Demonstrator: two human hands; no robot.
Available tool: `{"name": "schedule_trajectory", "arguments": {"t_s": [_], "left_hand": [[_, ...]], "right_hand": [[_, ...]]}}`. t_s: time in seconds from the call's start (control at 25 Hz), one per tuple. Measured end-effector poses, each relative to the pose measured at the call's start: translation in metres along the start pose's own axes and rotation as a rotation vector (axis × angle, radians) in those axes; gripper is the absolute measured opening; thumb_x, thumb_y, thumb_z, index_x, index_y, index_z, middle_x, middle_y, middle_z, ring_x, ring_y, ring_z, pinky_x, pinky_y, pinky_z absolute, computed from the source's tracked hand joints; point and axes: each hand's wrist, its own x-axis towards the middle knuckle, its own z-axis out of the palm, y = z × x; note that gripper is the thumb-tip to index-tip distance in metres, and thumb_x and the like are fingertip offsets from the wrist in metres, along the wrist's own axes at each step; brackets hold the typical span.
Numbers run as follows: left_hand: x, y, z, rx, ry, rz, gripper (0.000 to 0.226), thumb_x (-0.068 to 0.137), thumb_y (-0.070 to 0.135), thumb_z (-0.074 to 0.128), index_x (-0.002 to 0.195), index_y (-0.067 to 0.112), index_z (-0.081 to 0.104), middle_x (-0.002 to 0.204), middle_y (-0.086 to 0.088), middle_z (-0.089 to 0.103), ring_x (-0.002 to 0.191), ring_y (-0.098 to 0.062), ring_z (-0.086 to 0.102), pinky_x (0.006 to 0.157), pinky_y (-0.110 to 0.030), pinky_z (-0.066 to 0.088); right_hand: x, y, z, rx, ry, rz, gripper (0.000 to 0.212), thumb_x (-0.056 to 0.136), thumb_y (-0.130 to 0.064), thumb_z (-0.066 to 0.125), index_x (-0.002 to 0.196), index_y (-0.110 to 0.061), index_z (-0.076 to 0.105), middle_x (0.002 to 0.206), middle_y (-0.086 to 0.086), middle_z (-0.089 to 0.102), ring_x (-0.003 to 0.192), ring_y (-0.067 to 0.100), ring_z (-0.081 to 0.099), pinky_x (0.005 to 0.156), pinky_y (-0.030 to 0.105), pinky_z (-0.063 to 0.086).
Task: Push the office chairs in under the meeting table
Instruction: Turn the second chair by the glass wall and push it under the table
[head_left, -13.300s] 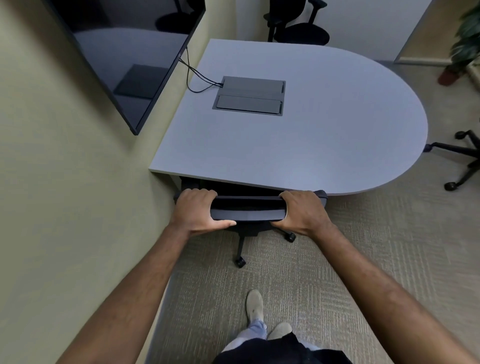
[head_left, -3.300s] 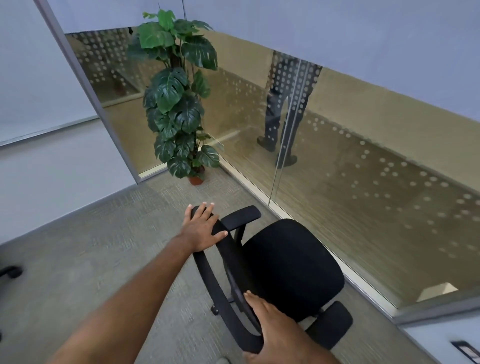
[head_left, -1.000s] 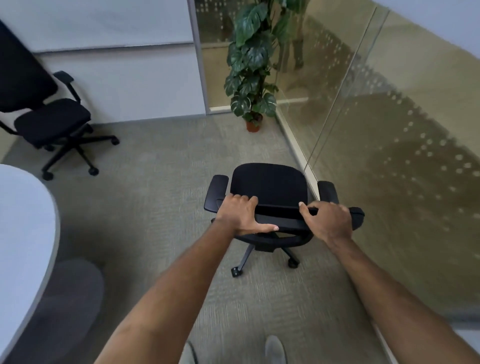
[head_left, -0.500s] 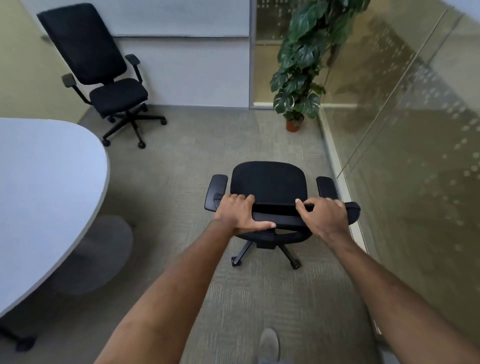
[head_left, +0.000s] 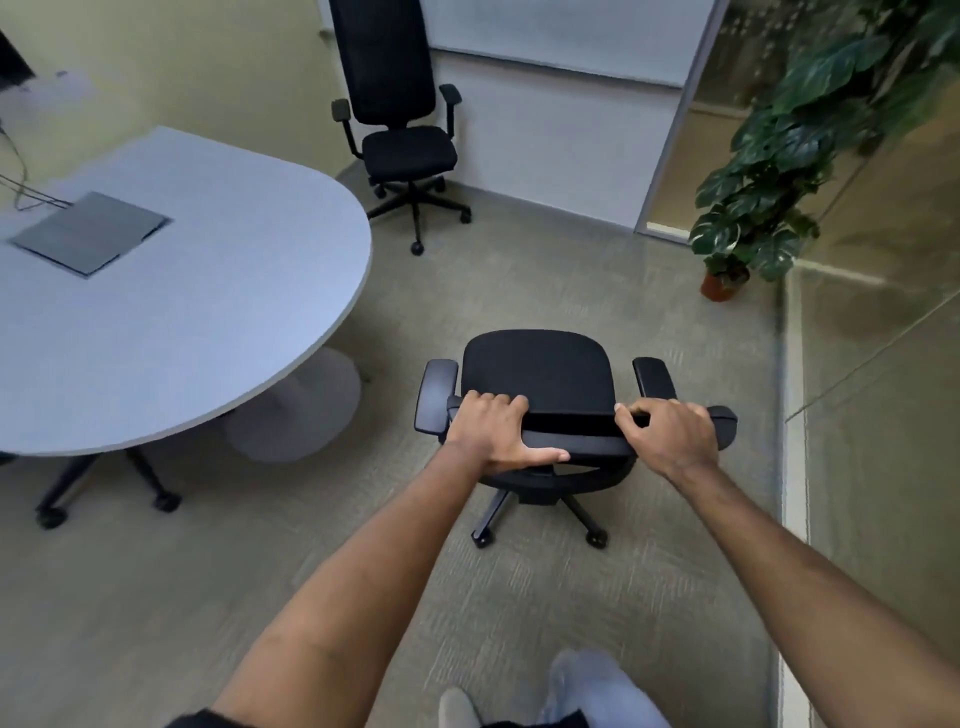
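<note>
Underfoot, beige carpet; grey meeting table left; glass wall right.

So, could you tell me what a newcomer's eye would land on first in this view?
Most striking is the black office chair at centre, its backrest top gripped by the left hand and right hand. The grey meeting table fills the left, a second chair stands at the far wall, and a potted plant stands at right.

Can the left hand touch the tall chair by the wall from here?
Probably not. The left hand grips the near chair, and open carpet separates it from the tall chair; the person would have to walk over.
</note>
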Motion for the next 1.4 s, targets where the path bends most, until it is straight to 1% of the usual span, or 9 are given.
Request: {"name": "schedule_trajectory", "arguments": {"t_s": [0.36, 0.56, 0.72, 0.88, 1.0, 1.12, 1.28, 1.36, 1.4], "left_hand": [[-0.046, 0.003, -0.001, 0.0, 0.01, -0.389, 0.091, 0.074, 0.104, 0.026, 0.093, 0.021, 0.055, 0.092, -0.003, 0.07, 0.086, -0.026, 0.066, 0.082, -0.043, 0.043], [-0.059, 0.03, 0.003, -0.028, 0.023, -0.636, 0.101, 0.068, 0.107, 0.011, 0.098, 0.022, 0.057, 0.097, -0.001, 0.07, 0.088, -0.025, 0.064, 0.081, -0.043, 0.041], [-0.068, 0.059, 0.003, -0.035, 0.0, -0.795, 0.095, 0.074, 0.104, 0.021, 0.1, 0.021, 0.059, 0.097, 0.0, 0.07, 0.087, -0.024, 0.064, 0.082, -0.043, 0.041], [-0.077, 0.091, 0.004, -0.021, -0.009, -0.904, 0.092, 0.075, 0.103, 0.027, 0.104, 0.022, 0.06, 0.101, 0.0, 0.072, 0.091, -0.024, 0.066, 0.082, -0.042, 0.039], [-0.08, 0.113, 0.008, -0.006, 0.01, -0.982, 0.09, 0.077, 0.102, 0.031, 0.105, 0.021, 0.062, 0.102, -0.001, 0.072, 0.093, -0.026, 0.066, 0.084, -0.043, 0.042], [-0.084, 0.128, 0.005, 0.006, 0.009, -1.037, 0.089, 0.078, 0.101, 0.033, 0.106, 0.021, 0.062, 0.105, -0.002, 0.072, 0.095, -0.026, 0.067, 0.085, -0.043, 0.042], [-0.093, 0.132, 0.002, 0.014, 0.001, -1.063, 0.088, 0.08, 0.099, 0.034, 0.109, 0.021, 0.062, 0.108, -0.002, 0.071, 0.096, -0.026, 0.067, 0.086, -0.043, 0.043], [-0.096, 0.127, 0.001, 0.013, -0.005, -1.06, 0.089, 0.081, 0.099, 0.033, 0.109, 0.02, 0.061, 0.108, -0.002, 0.071, 0.096, -0.026, 0.068, 0.086, -0.043, 0.044], [-0.097, 0.123, 0.001, 0.015, -0.009, -1.053, 0.089, 0.08, 0.099, 0.032, 0.11, 0.02, 0.061, 0.108, -0.002, 0.072, 0.096, -0.026, 0.068, 0.087, -0.043, 0.045]], "right_hand": [[0.066, -0.038, 0.02, 0.08, -0.091, -0.391, 0.059, 0.088, -0.073, 0.032, 0.088, -0.039, 0.081, 0.088, -0.005, 0.079, 0.093, 0.027, 0.07, 0.097, 0.04, 0.043], [0.096, -0.057, 0.023, 0.102, -0.15, -0.616, 0.06, 0.089, -0.074, 0.035, 0.093, -0.037, 0.082, 0.09, -0.003, 0.079, 0.092, 0.029, 0.069, 0.094, 0.041, 0.046], [0.112, -0.064, 0.026, 0.145, -0.191, -0.797, 0.049, 0.095, -0.067, 0.047, 0.095, -0.033, 0.083, 0.093, 0.0, 0.079, 0.093, 0.032, 0.068, 0.088, 0.041, 0.047], [0.123, -0.07, 0.021, 0.195, -0.226, -0.954, 0.053, 0.094, -0.065, 0.044, 0.089, -0.03, 0.083, 0.085, 0.002, 0.078, 0.087, 0.033, 0.068, 0.079, 0.039, 0.042], [0.123, -0.08, 0.016, 0.189, -0.257, -1.05, 0.043, 0.102, -0.052, 0.057, 0.088, -0.021, 0.083, 0.083, 0.008, 0.077, 0.087, 0.035, 0.067, 0.074, 0.037, 0.032], [0.122, -0.09, 0.011, 0.178, -0.231, -1.155, 0.046, 0.103, -0.05, 0.058, 0.079, -0.017, 0.08, 0.076, 0.013, 0.073, 0.082, 0.038, 0.066, 0.07, 0.036, 0.026], [0.119, -0.103, 0.014, 0.205, -0.227, -1.205, 0.05, 0.102, -0.05, 0.057, 0.064, -0.02, 0.07, 0.065, 0.013, 0.068, 0.072, 0.038, 0.064, 0.068, 0.036, 0.024], [0.118, -0.108, 0.016, 0.202, -0.233, -1.203, 0.049, 0.098, -0.056, 0.049, 0.058, -0.029, 0.058, 0.06, 0.007, 0.061, 0.07, 0.036, 0.062, 0.067, 0.036, 0.026], [0.118, -0.109, 0.017, 0.201, -0.236, -1.197, 0.05, 0.097, -0.058, 0.045, 0.058, -0.029, 0.057, 0.058, 0.005, 0.058, 0.07, 0.036, 0.062, 0.067, 0.036, 0.027]]}}
